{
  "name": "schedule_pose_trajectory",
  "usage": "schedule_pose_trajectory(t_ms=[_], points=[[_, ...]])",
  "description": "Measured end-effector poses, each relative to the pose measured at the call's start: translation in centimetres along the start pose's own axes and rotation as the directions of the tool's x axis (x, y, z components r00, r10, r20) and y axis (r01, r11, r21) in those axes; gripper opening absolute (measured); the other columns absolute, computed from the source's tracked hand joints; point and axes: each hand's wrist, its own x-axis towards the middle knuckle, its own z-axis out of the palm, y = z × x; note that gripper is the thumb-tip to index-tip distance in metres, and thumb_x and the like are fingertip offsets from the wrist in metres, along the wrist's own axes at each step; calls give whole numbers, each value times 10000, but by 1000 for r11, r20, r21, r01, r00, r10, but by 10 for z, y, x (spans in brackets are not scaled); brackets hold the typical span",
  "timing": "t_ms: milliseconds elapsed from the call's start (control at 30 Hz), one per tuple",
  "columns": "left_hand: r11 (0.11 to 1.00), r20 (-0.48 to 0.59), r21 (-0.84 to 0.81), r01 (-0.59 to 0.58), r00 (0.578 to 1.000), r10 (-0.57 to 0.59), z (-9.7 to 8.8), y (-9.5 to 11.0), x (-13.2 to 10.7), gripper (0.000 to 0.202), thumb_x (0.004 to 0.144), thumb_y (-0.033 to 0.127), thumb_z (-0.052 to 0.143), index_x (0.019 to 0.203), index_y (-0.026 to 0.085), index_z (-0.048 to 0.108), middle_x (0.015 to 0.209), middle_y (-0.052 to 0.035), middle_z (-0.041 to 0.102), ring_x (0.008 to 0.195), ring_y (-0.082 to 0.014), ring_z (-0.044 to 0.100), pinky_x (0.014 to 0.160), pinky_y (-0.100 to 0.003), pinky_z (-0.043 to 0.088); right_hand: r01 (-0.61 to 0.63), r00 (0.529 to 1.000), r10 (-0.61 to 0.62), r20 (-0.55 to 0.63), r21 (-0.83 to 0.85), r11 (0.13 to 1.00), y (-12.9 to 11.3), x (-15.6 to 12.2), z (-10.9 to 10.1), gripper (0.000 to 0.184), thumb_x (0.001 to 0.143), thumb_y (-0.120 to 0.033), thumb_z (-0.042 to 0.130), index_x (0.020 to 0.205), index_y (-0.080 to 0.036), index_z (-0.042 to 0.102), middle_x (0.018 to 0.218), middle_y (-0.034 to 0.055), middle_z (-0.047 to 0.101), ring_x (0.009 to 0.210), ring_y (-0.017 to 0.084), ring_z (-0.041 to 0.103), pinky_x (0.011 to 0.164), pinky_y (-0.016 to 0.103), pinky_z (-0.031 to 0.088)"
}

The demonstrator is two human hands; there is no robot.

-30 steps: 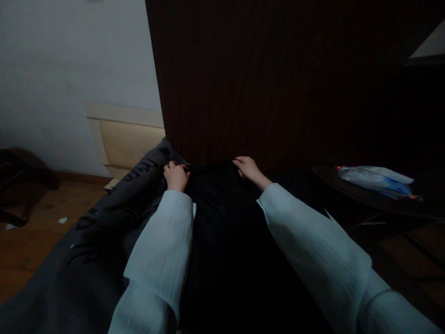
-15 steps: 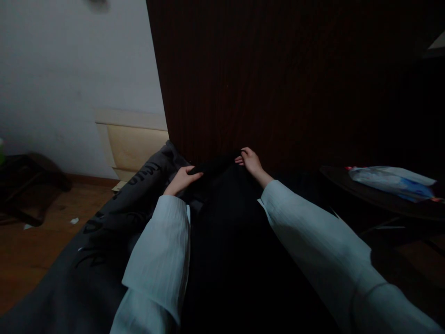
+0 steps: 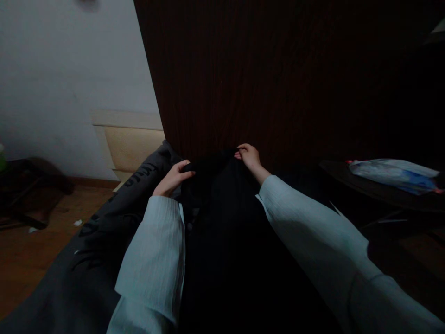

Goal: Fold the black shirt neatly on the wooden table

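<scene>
A black garment (image 3: pixel 222 222) lies spread lengthways between the two outstretched arms, reaching from the near edge of the view to a far edge that is raised a little off the surface. It rests on a grey blanket (image 3: pixel 100 241) printed with dark lettering, which shows to the left of it. The left hand (image 3: pixel 172 178) pinches the garment's far left corner, fingers curled over the cloth and thumb beneath. The right hand (image 3: pixel 248 157) grips the far right corner a little higher and farther away, fingers closed on the fold. Both wrists come out of pale ribbed sleeves (image 3: pixel 156 260). Behind the hands stands a dark wooden panel (image 3: pixel 278 74). To the right, well apart, a plastic bag (image 3: pixel 392 172) lies on a dark round table (image 3: pixel 365 190).
</scene>
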Motion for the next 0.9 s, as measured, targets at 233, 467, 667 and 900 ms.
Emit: schedule_pose_trajectory(t_ms=[233,467,667,900], points=[[875,-518,474,101,835,184,-14,7,6,234,597,255,607,592,195,381,560,52,415,564,-107,404,569,-226,324,353,931,-292,217,-343,870,2,-16,5,295,768,-125,470,1046,-129,570,1009,101,629,947,192,591,895,356,428],[913,-564,276,301,820,-100,-11,-8,10,187,635,270,593,635,188,425,590,40,462,559,-112,448,525,-224,337,551,787,-318,528,-371,748,25,-85,56,681,769,-374,534,1348,-120,283,1391,161,301,1289,274,268,1031,431,280],[963,-349,-12,269,902,-256,6,2,10,201,664,271,586,669,185,404,567,68,426,440,-56,414,444,-186,336,634,667,-340,663,-267,726,45,-123,71,477,821,-326,474,1262,-145,443,1370,126,356,1287,285,264,1057,434,211],[971,-20,-143,193,980,-197,53,5,15,250,628,264,650,764,169,463,614,65,509,504,-57,501,529,-195,411,184,852,-193,487,66,981,53,-108,75,316,779,-278,506,1080,-229,586,1128,33,597,1118,187,482,987,364,340]])
